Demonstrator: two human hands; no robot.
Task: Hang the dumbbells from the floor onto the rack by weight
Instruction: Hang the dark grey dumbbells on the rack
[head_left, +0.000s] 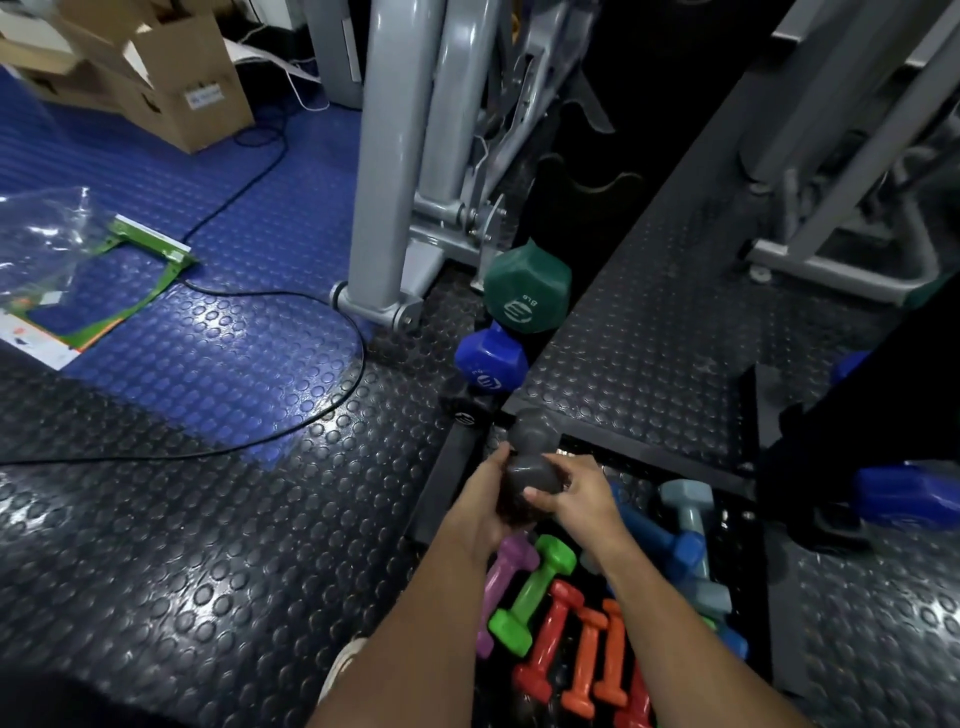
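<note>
Both the left hand (485, 499) and right hand (576, 493) are gripping the grey dumbbell (530, 467), its long axis pointing away toward the rack (470, 447) just beyond.

Your studded rubber floor (218, 545) has a black cable (291, 296), cardboard boxes (176, 78), plastic packaging (67, 260), plus colored dumbbells (566, 634) piled at your feet.

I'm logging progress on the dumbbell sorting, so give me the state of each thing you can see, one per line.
Grey dumbbell: lifted, gripped by both hands.
Left hand: curled round it.
Right hand: curled round it.
Dark green dumbbell: on the rack.
Blue dumbbell: on the rack, below the dark green one.
Light green dumbbell: lying on the floor.
Red dumbbell: lying on the floor.
Cardboard box: flaps open.
</note>
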